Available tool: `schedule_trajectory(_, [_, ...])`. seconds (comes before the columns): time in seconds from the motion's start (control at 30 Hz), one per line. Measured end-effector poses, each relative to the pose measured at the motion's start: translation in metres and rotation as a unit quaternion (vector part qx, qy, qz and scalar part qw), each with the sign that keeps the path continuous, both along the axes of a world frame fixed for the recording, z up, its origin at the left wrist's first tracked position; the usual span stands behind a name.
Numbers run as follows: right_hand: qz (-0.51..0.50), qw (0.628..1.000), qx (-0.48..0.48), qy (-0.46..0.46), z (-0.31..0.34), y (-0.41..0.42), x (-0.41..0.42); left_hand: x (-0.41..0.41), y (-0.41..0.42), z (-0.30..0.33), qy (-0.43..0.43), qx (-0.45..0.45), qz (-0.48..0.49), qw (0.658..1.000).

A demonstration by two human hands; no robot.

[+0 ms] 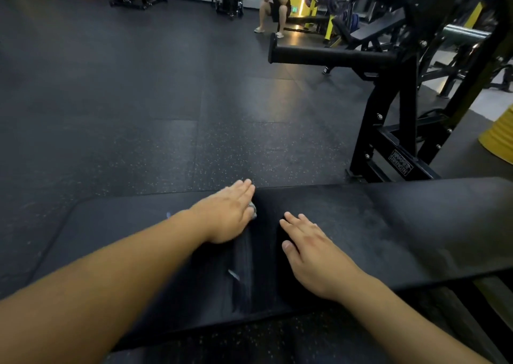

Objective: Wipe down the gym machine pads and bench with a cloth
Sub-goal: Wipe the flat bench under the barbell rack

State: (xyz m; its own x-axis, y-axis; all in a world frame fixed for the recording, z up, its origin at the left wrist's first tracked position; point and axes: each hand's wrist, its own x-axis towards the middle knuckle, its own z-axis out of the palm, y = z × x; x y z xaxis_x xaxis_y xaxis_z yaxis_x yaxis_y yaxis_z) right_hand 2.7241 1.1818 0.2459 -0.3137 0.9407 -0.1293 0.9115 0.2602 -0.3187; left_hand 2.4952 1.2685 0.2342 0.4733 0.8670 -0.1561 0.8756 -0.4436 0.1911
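Bench (388,224) padding, black and broad, runs across the lower half of the frame from lower left to the right edge, and it is where we are working. Behind it, dark speckled rubber flooring (138,100) fills the middle and upper left. A black machine frame (388,119) stands at upper right, with a long roller pad (330,55) jutting leftward from it. At top centre a seated person (274,5) faces us, well apart from the bench.

Our left hand (227,213) lies at the frame's centre, fingers straight and together, pressed flat on the padding. A small pale scrap peeks out at its fingertips, which we take to be the cloth (252,211); most of it is hidden under the palm. Our right hand (311,255) rests just to the right, fingers straight and slightly spread, flat on the pad and holding nothing. Between the two hands a streaked, greyish band (243,274) runs down toward the lower edge, likely a wiped or damp track.

We judge the step in hand to be wiping the bench top, with the middle section under way. The dull, dusty-looking stretch at right looks untreated, so the next move calls for sliding the cloth that way under steady flat pressure, then turning to the roller pad at upper right.
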Motion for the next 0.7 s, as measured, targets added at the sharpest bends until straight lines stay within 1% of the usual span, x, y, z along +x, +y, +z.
schedule_trajectory(0.07, [0.0,1.0,0.001,-0.002,-0.001,0.004,-0.002,0.007,0.01,-0.002,0.003,-0.003,0.023,1.0])
schedule_trajectory(0.13, [-0.001,1.0,-0.005,-0.002,-0.002,0.006,-0.003,0.01,-0.004,-0.003,-0.002,0.002,0.012,1.0])
schedule_trajectory(0.33, [0.01,1.0,0.001,0.012,-0.004,0.011,-0.013,-0.014,-0.11,0.005,-0.01,0.007,-0.102,0.995])
schedule_trajectory(0.43, [0.017,1.0,0.001,0.013,-0.004,0.014,-0.02,-0.025,-0.139,0.012,-0.004,-0.013,-0.126,0.992])
schedule_trajectory(0.5, [0.023,1.0,0.003,0.014,-0.004,0.017,-0.023,-0.027,-0.137,0.012,0.011,-0.001,-0.129,0.992])
schedule_trajectory(0.57, [0.025,1.0,0.004,0.014,-0.005,0.022,-0.024,-0.025,-0.117,0.008,0.01,0.031,-0.114,0.993])
schedule_trajectory(0.63, [0.023,1.0,0.003,0.009,-0.007,0.026,-0.023,-0.022,-0.082,0.002,0.008,0.045,-0.073,0.996])
schedule_trajectory(0.7, [0.016,1.0,-0.002,0.006,-0.008,0.028,-0.022,-0.019,-0.043,-0.001,-0.002,0.023,-0.021,1.0])
